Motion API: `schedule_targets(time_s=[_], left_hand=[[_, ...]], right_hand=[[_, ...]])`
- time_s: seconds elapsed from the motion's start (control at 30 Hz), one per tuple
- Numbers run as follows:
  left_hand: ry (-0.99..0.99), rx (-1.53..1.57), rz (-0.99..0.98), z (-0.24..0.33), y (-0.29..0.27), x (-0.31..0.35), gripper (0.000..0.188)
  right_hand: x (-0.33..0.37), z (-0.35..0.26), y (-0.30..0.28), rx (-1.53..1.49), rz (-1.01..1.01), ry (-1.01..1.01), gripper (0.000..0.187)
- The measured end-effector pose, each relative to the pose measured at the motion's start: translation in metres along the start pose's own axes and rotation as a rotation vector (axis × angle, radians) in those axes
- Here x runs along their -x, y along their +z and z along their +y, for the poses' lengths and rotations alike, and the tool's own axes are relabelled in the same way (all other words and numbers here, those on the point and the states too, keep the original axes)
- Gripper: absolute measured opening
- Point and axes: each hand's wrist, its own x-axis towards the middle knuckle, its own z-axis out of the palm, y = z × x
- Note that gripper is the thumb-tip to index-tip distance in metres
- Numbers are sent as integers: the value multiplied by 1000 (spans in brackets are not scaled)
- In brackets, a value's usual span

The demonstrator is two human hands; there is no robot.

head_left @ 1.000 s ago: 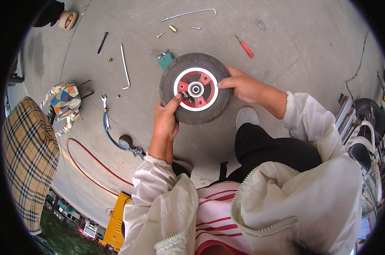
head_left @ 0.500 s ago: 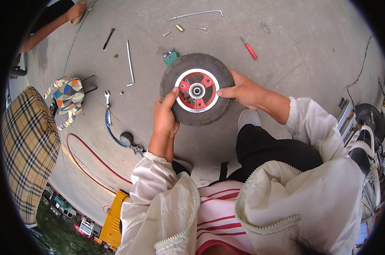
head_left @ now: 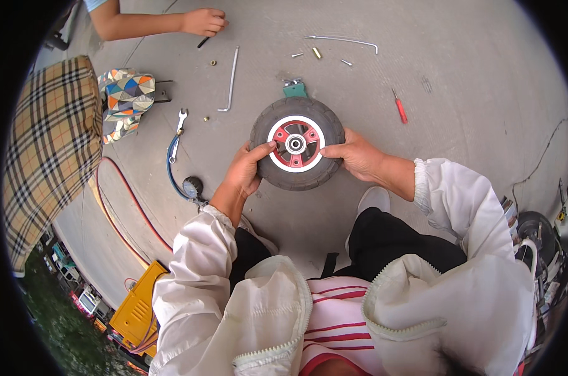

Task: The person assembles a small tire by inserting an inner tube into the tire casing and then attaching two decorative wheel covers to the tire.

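Note:
A small wheel (head_left: 326, 166) with a black tyre, a red hub and a silver rim is held between both hands, its face turned up toward me. My left hand (head_left: 241, 168) grips its left side, the thumb lying over the tyre onto the rim. On the opposite side my right hand (head_left: 361, 156) is closed round the tyre, thumb reaching to the rim. The fingers beneath the tyre are hidden. Just beyond the wheel lies a green object with a metal part (head_left: 294, 89), partly covered by the tyre.
An L-shaped metal rod (head_left: 231, 81), a spanner (head_left: 178, 135), a pressure gauge (head_left: 192, 186) with hose and a red screwdriver (head_left: 400, 108) lie on the concrete. Another person's hand (head_left: 204, 22) touches a black rod at the far left. A yellow machine (head_left: 133, 308) stands near left.
The other person's hand has come in over the black rod on the floor. My view has shifted, moving the floor items rightward; both my hands still hold the wheel.

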Motion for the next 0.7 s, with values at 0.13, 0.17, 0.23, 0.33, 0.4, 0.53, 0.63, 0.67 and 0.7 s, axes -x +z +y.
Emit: schedule_targets(time_s=[0.13,0.17,0.23,0.33,0.4,0.53,0.63,0.67,0.7], left_hand=[[-5,-127,44,47,-39,21,68],[-6,-146,39,54,-53,25,70],[23,-162,20,65,-77,32,71],[27,-134,28,65,-106,38,71],[38,-83,25,53,-120,31,70],[-12,70,33,14,-153,-17,63],[-74,85,-17,0,-156,-45,60],[-75,78,-28,-1,-154,-49,60],[-75,73,-36,-1,-154,-53,60]], right_hand=[[-37,8,40,21,-75,83,54],[-42,10,54,25,-73,88,55],[-51,11,79,26,-61,94,55],[-69,26,93,90,-25,99,55],[-85,43,89,115,-9,60,56],[-103,60,92,106,121,35,54],[-112,81,82,6,240,-25,53],[-114,87,78,11,270,-31,55],[-115,92,74,16,298,-34,56]])
